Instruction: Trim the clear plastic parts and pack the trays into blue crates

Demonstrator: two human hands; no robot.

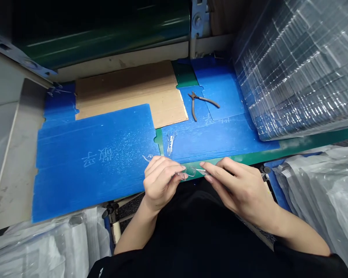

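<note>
- The left hand (161,181) was pinching one end of a clear plastic piece (188,172).
- The right hand (237,189) was pinching its other end, over a green strip (290,150).
- Pliers (200,104) lay farther off on a blue board (95,166).

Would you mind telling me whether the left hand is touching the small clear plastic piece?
Touching: the head view shows the left hand pinching one end of the clear plastic piece between its fingertips.
</note>
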